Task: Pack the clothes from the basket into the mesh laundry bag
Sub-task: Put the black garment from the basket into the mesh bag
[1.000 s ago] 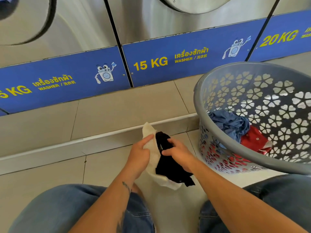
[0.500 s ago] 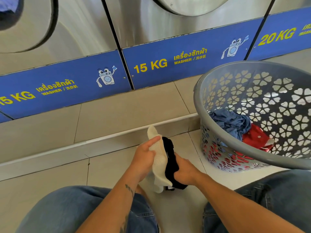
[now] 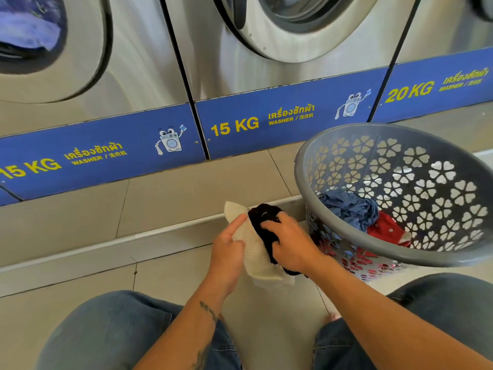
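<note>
My left hand (image 3: 226,248) grips the edge of a white mesh laundry bag (image 3: 254,256) above the floor between my knees. My right hand (image 3: 289,243) is closed on a black garment (image 3: 264,222) and presses it against the bag's mouth; part of the garment hangs below my wrist. To the right stands a grey plastic basket (image 3: 346,245) with flower-shaped holes, tilted toward me. Inside it lie a blue garment (image 3: 349,208) and a red garment (image 3: 386,228).
A row of steel washing machines (image 3: 266,62) with blue "15 KG" and "20 KG" panels stands straight ahead on a raised tiled step (image 3: 173,193). My jeans-clad knees frame the bottom of the view. The floor is beige tile.
The black garment has been bunched up and pushed further against the bag opening. Both hands moved slightly closer together, and my head tilted up, showing more of the washer doors.
</note>
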{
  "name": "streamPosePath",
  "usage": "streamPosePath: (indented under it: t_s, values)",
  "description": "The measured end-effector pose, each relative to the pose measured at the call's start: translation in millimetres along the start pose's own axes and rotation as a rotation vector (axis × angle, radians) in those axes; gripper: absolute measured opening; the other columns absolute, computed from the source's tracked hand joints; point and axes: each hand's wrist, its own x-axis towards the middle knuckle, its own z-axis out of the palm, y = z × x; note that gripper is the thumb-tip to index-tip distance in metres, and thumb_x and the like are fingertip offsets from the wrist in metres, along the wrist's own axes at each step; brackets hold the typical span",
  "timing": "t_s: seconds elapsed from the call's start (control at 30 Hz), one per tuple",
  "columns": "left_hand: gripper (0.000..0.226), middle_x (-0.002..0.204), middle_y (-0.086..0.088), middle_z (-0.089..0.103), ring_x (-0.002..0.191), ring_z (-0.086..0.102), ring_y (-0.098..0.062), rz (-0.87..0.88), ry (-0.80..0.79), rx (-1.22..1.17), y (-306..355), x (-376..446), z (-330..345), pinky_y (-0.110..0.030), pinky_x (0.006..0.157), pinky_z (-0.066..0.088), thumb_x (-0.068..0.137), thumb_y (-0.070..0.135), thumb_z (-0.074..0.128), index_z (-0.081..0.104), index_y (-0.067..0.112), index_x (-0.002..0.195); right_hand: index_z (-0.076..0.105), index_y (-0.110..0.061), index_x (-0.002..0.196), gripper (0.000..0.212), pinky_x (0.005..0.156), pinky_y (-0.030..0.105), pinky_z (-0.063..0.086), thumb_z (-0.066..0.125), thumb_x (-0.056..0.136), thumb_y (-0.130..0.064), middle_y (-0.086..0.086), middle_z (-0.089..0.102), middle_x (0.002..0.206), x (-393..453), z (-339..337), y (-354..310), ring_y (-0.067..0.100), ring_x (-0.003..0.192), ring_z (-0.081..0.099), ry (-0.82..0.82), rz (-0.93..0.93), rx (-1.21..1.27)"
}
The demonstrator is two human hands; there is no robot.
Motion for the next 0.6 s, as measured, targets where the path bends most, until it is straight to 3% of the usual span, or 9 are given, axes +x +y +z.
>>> streamPosePath:
  t_s: [0.1, 0.2, 0.3, 0.4, 0.5, 0.6]
  values:
    - [0.078, 0.117, -0.001, 0.068, 0.098, 0.065, -0.026, 0.019, -0.065, -0.009, 7.5, -9.5, 2.4, -0.035, 0.078, 0.053, 0.084, -0.016, 0.033, 0.071, 0.050, 0.100, 0.061, -0.030, 0.126, 0.036, 0.086, 0.046, 0.052, 0.053, 0.091, -0.024, 0.008, 0.047, 0.121, -14.1, 17.3, 15.7, 0.036, 0.111, 0.051, -0.256, 0.062, -0.205]
    - [0.078, 0.121, -0.005, 0.067, 0.092, 0.062, -0.030, 0.045, -0.134, 0.070, 15.0, -15.5, -1.8, -0.036, 0.074, 0.047, 0.085, -0.015, 0.035, 0.072, 0.052, 0.102, 0.053, -0.039, 0.131, 0.050, 0.089, 0.047, 0.053, 0.049, 0.085, -0.022, 0.006, 0.053, 0.126, -19.1, 17.5, 16.4, 0.035, 0.113, 0.056, -0.359, 0.102, -0.078]
    - [0.075, 0.122, -0.003, 0.066, 0.101, 0.063, -0.032, 0.045, -0.117, 0.062, 24.9, -16.3, -8.8, -0.040, 0.086, 0.049, 0.084, -0.016, 0.036, 0.073, 0.046, 0.103, 0.034, -0.036, 0.129, 0.058, 0.086, 0.047, 0.057, 0.058, 0.082, -0.013, 0.004, 0.060, 0.114, -16.0, 4.9, 2.7, 0.026, 0.101, 0.063, -0.196, 0.201, 0.335]
    - [0.071, 0.133, -0.004, 0.058, 0.115, 0.055, -0.035, 0.049, -0.088, 0.001, 36.8, -17.1, -12.8, -0.049, 0.104, 0.045, 0.083, -0.014, 0.040, 0.074, 0.045, 0.104, 0.026, -0.038, 0.129, 0.074, 0.091, 0.043, 0.053, 0.076, 0.074, -0.029, 0.001, 0.054, 0.120, -18.9, 0.7, 4.8, 0.024, 0.107, 0.060, -0.106, 0.334, 0.585]
    - [0.068, 0.133, 0.000, 0.054, 0.115, 0.053, -0.032, 0.056, -0.102, -0.017, 47.5, -26.4, -13.3, -0.047, 0.102, 0.046, 0.085, -0.013, 0.040, 0.074, 0.042, 0.105, 0.031, -0.039, 0.138, 0.075, 0.090, 0.039, 0.052, 0.072, 0.077, -0.025, 0.000, 0.060, 0.120, -28.7, 2.5, 5.8, 0.021, 0.108, 0.061, -0.211, 0.387, 0.734]
    - [0.068, 0.126, 0.003, 0.054, 0.109, 0.054, -0.026, 0.069, -0.069, 0.066, 50.2, -35.8, -12.6, -0.043, 0.099, 0.048, 0.084, -0.011, 0.041, 0.073, 0.046, 0.103, 0.050, -0.034, 0.120, 0.048, 0.085, 0.048, 0.059, 0.060, 0.076, -0.015, 0.004, 0.067, 0.105, -26.3, 2.8, -0.6, 0.023, 0.095, 0.067, -0.114, 0.357, 0.613]
